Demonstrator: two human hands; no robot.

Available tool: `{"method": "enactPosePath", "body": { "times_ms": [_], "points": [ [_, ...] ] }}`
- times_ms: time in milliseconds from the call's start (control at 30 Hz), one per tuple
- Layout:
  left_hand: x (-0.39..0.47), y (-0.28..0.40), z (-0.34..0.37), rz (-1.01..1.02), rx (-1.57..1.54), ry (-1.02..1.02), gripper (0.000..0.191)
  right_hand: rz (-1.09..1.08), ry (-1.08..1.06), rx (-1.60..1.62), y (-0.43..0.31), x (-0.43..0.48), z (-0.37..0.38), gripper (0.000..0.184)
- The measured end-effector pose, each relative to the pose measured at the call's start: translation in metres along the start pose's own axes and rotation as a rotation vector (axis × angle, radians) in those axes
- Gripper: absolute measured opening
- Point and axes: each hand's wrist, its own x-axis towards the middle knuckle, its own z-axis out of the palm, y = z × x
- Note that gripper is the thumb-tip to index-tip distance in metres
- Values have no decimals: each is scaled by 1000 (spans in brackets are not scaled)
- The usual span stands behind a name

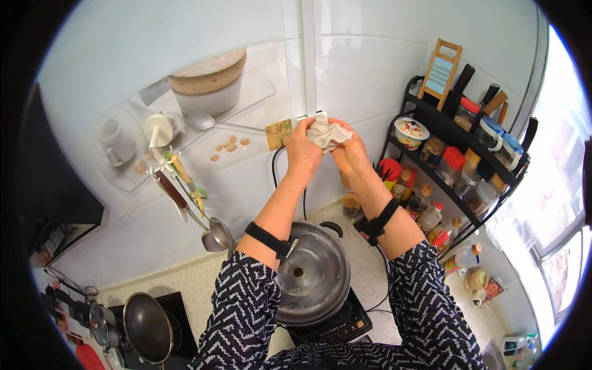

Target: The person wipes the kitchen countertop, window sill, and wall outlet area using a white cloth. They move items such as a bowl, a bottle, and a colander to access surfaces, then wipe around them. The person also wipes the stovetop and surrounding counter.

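Both my hands are raised in front of the tiled wall, above the counter. Between them is a crumpled off-white cloth [327, 133]. My left hand [303, 147] grips its left side, and my right hand [350, 147] holds its right side, with some fingers hidden behind it. Just left of my left hand, a yellowish, stained plate [278, 134] is on the wall, with a black cord hanging below. Under my forearms sits a large metal pot with a clear lid [314, 273] on an induction cooker [340, 326].
At right stands a black spice rack [437, 173] with jars, bottles and a wooden-framed grater [440, 74]. Ladles [221, 233] hang from a white wall hook [158, 132] at left. A frying pan [148, 327] and a lidded pot [104, 325] stand at lower left.
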Motion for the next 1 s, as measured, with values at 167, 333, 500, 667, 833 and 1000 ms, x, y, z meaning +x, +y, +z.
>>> {"method": "enactPosePath", "body": {
  "times_ms": [167, 333, 500, 667, 833, 1000],
  "points": [
    [10, -4, -11, 77, 89, 42, 39, -69, 65, -439, -9, 0, 4, 30],
    [13, -10, -12, 95, 144, -133, 45, -10, 129, -577, -5, 11, 6, 28],
    [29, -32, -35, -43, 368, -177, 37, 210, 81, -535, 12, 21, -17, 32],
    [39, -67, -67, 27, 616, 331, 25, -42, 306, -1104, 27, 28, -42, 46],
    [39, -78, -45, 101, 281, 322, 22, -333, 382, -1209, 43, 53, -32, 55],
    [47, -85, -19, 251, 202, 298, 23, -475, 320, -1401, 45, 73, -21, 59]
  ]
}}
